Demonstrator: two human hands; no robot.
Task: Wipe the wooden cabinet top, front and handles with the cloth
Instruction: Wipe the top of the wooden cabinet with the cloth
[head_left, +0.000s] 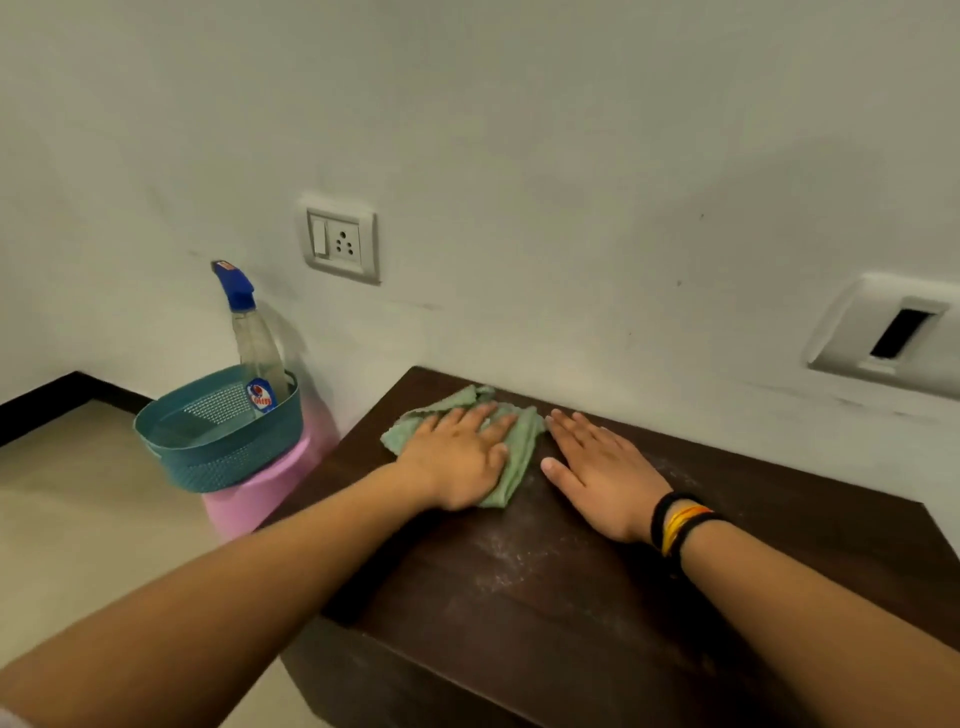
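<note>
Pressing flat on a green cloth (511, 447), the person's left hand (457, 460) lies palm down with its fingers spread, so the grip is apart rather than closed round the fabric. The cloth is crumpled and sits on the far left part of the dark wooden cabinet top (597, 587), close to the white wall (519, 130); a fold of it sticks out past the wrist toward the near side, and another bunch reaches toward the wall beyond the fingertips.

Just beside it, the right hand (605, 475) rests palm down on the bare wood, fingers straight and slightly fanned, its grip likewise apart and holding nothing. Its fingertips lie right at the cloth's right edge; whether they touch it I cannot tell. Black and yellow bands (678, 522) circle the right wrist. Both forearms stretch in from the near side.

A pale dusty smear shows on the wood near the right hand and in front of it. The cabinet's front face falls away in shadow at the bottom, and no handle can be made out there.

To the left of the cabinet stands a pink stool (260, 493) carrying a teal perforated basket (228, 447). A clear spray bottle (254, 343) with a blue trigger head stands upright in the basket, leaning toward the wall. On the wall above are a switch and socket plate (340, 241) and, far right, a white fitting with a dark slot (888, 330).
</note>
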